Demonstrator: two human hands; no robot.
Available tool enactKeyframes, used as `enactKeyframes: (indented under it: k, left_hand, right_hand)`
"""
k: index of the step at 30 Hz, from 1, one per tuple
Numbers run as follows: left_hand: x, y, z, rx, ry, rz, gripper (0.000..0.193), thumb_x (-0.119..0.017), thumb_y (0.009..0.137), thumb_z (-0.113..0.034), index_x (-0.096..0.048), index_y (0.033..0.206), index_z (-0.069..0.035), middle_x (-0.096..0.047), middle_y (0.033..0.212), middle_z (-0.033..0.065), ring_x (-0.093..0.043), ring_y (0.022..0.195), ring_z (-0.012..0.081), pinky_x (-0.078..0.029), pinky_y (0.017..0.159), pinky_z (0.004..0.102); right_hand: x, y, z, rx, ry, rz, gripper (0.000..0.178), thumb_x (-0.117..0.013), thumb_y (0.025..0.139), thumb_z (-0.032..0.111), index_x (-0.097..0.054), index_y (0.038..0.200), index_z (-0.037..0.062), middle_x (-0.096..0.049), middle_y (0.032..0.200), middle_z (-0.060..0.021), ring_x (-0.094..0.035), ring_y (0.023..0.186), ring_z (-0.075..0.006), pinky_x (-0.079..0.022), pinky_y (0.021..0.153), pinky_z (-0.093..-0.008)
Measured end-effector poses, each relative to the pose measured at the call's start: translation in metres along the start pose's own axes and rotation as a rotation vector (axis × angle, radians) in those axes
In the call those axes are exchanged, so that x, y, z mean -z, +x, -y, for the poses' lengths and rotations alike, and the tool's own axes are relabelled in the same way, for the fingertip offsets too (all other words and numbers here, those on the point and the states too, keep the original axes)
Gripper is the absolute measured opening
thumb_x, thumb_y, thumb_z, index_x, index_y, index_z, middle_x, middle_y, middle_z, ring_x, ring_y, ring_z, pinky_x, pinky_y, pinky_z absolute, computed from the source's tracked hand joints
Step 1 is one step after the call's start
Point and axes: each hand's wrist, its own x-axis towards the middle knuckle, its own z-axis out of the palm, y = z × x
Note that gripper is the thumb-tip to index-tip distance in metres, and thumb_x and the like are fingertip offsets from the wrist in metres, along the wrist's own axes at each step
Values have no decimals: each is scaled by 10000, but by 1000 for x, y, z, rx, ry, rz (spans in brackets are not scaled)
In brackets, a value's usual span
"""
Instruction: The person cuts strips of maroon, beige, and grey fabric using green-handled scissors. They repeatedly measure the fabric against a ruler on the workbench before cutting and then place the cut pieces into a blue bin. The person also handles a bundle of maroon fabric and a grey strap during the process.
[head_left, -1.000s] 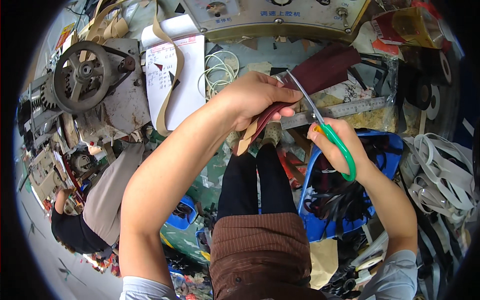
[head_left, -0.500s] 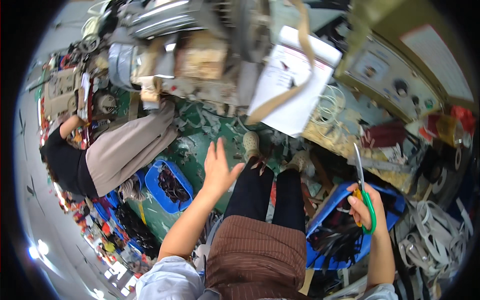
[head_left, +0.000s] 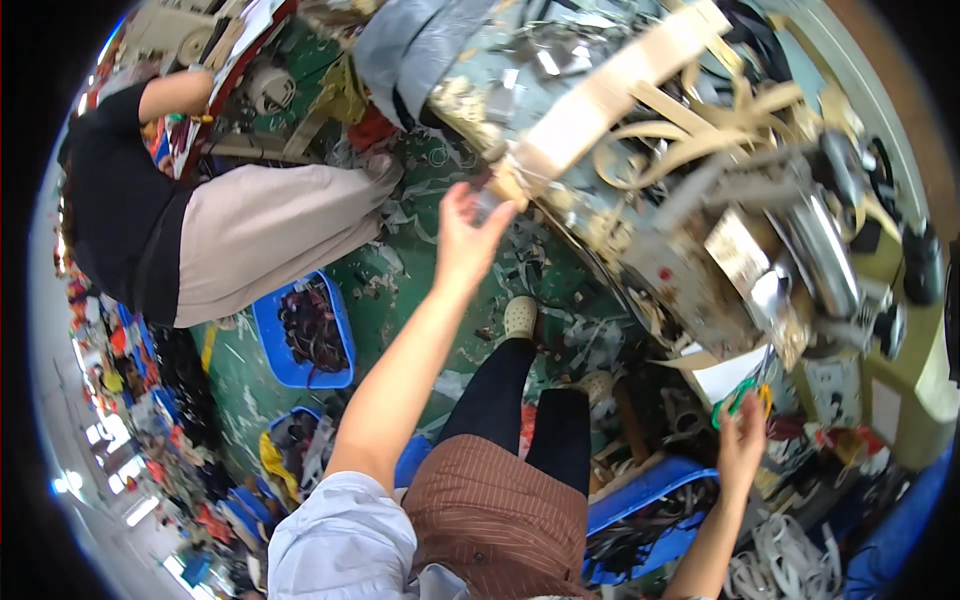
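Note:
My left hand [head_left: 468, 248] is stretched forward, its thumb and fingers apart, around the near end of a long beige strip [head_left: 610, 95]. That end has a tan block-like piece [head_left: 508, 187] and a greyish tip, somewhat blurred. Whether my fingers touch it I cannot tell. Lower right, my right hand [head_left: 741, 445] is closed on scissors with green and yellow handles [head_left: 738, 398]. The blades point away from me and are partly lost against the clutter. Beside this hand lies a white paper sheet [head_left: 730, 378].
A metal machine [head_left: 770, 250] stands on the cluttered bench at right, with loose beige bands [head_left: 690, 135] behind. Blue baskets of dark strips stand at left [head_left: 348, 372] and by my right leg [head_left: 600, 515]. A person in beige trousers [head_left: 285, 235] bends at far left. Scraps litter the green floor.
The view has swung left, bringing the beige strip near the middle. My left hand has reached forward to its end. The scissors stay in my right hand, now turned and lower.

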Motion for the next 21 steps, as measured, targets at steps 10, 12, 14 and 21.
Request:
enactKeyframes:
  k: [10,12,14,21]
  left_hand:
    - [-41,-48,-47,-192,-8,-57,118,-580,811,3,-599,927,-7,-587,835,150,-594,742,331,-476,641,383]
    - [-49,-55,-50,-187,-67,0,165,-569,799,18,-605,956,-16,-592,861,153,-589,774,357,-480,667,393]
    - [-48,-54,-44,-166,-181,-8,162,-595,819,-25,-599,981,-15,-614,890,127,-611,801,294,-482,702,341]
    - [-4,-16,-17,-60,-28,-172,205,-614,843,-64,-579,1044,-47,-590,989,89,-581,796,190,-472,725,272]
  right_hand:
    - [-211,59,229,-312,815,454,504,-524,941,318,-393,1305,-4,-554,1156,-99,-549,1037,-161,-430,884,-287]
    - [-244,106,244,-310,841,291,261,-590,904,314,-522,999,82,-547,815,11,-537,761,-94,-440,690,-251]
    - [-249,121,254,-530,808,287,242,-646,852,304,-554,954,104,-557,791,5,-550,716,-113,-457,615,-271]
    - [-237,117,260,-588,877,365,224,-652,834,314,-579,952,138,-586,780,13,-548,639,-111,-434,547,-276]
